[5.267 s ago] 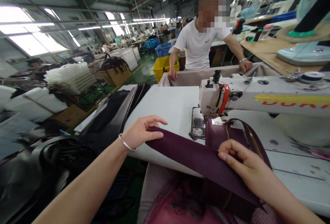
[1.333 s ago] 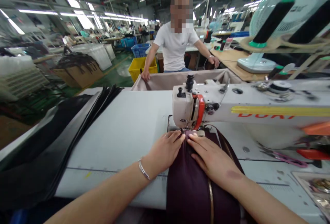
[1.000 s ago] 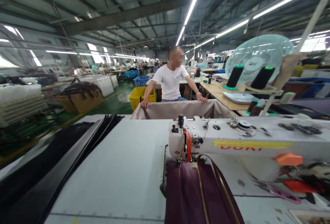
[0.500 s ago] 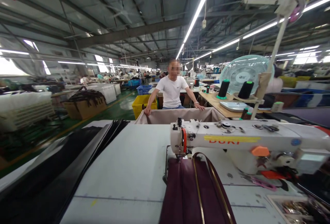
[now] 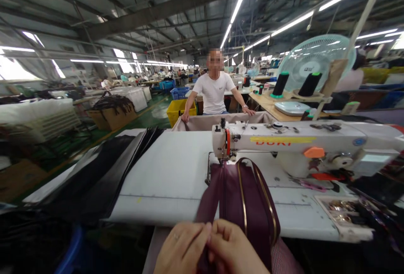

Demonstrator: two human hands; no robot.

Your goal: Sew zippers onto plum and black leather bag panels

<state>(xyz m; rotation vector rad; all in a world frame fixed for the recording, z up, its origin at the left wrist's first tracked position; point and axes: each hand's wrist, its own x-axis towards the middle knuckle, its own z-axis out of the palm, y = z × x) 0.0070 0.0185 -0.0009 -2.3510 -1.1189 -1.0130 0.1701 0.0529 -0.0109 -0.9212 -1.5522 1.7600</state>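
My left hand (image 5: 181,246) and my right hand (image 5: 236,248) meet at the lower middle, fingertips pinched together on a dark maroon fabric piece (image 5: 232,194). Both hold its near end off the table's front edge. A narrow strip of the maroon fabric angles away on the left, with a gap between it and the wider part. Two gold lines run along the wider part, like zipper teeth or trim. Its far end lies under the needle area of a white sewing machine (image 5: 303,139). The fingers hide the exact edge they pinch.
Black sheets (image 5: 94,177) are stacked along the left of the white table (image 5: 164,185). A tray of small metal parts (image 5: 342,215) sits at the right. Beyond the machine, a co-worker (image 5: 213,93) rests both hands on a fabric-lined bin (image 5: 221,119). A fan (image 5: 311,65) stands behind thread cones.
The view has tipped downward, showing the table's front edge. Both my hands have come into view, closed on the near end of the maroon fabric, whose left strip now stands apart.
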